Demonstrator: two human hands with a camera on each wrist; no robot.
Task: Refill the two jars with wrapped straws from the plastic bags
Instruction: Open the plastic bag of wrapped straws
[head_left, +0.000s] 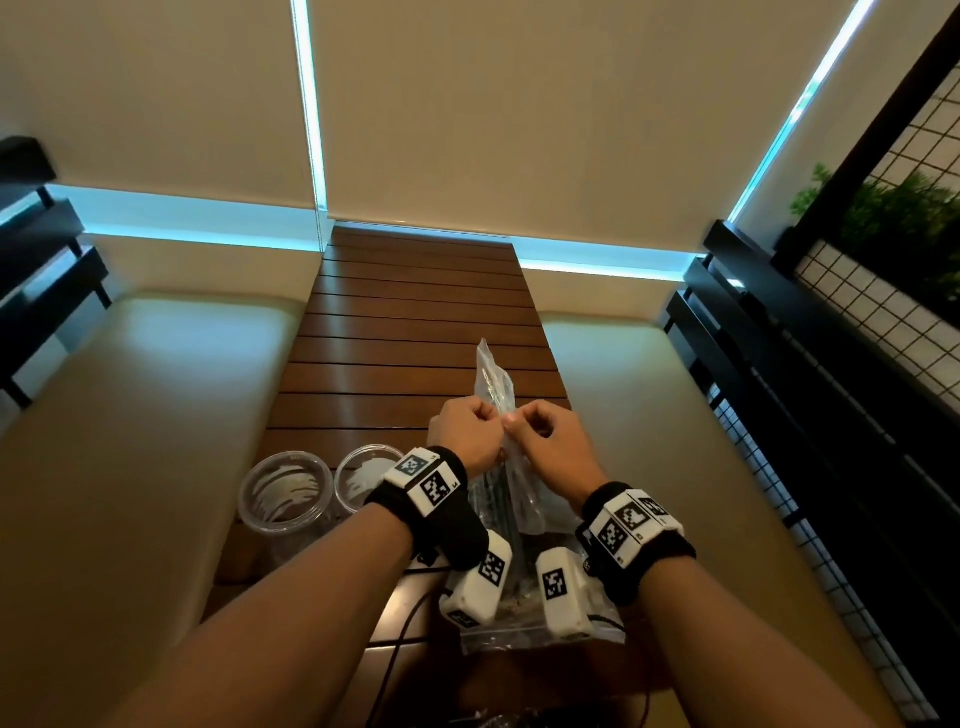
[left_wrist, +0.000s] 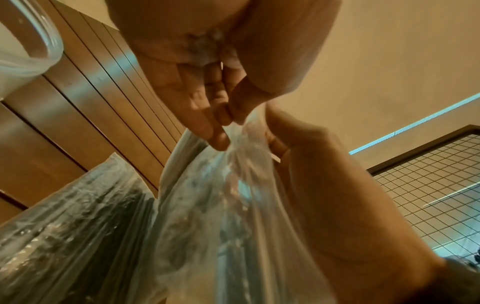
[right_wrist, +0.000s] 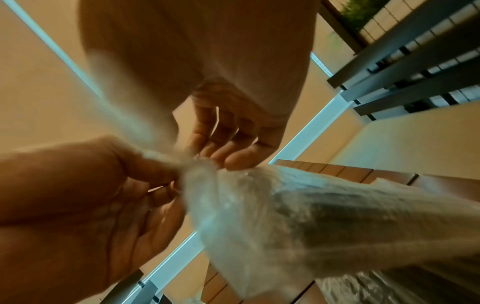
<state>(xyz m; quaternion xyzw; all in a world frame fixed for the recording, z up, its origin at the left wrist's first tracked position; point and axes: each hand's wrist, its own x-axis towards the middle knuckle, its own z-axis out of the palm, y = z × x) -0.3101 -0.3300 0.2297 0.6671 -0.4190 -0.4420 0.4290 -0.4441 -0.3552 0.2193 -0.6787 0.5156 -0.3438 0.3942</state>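
Pinching the twisted neck of a clear plastic bag (head_left: 496, 395), the left hand (head_left: 465, 434) and the right hand (head_left: 550, 441) meet above the wooden slatted surface (head_left: 415, 322) in the head view; both have curled fingers closed on the plastic, and the bag stands upright between them with dark wrapped straws (head_left: 498, 499) visible inside. Two clear jars (head_left: 285, 499) stand side by side on the surface, left of the left wrist, and they touch or nearly touch each other. A second plastic bag (head_left: 519, 636) lies flat on the surface under the wrists. In the left wrist view, the fingers (left_wrist: 205, 123) of the left hand pinch the gathered top of the bag (left_wrist: 233, 195), and the right hand (left_wrist: 324, 174) grips the same place from the other side; the rim of a jar (left_wrist: 31, 51) shows in the upper left corner. In the right wrist view, the right hand (right_wrist: 233, 123) holds the crumpled neck with its fingertips, the left hand (right_wrist: 91, 185) pinches it with thumb and fingers, and the body of the bag (right_wrist: 311, 216) runs toward the lower right over the surface.
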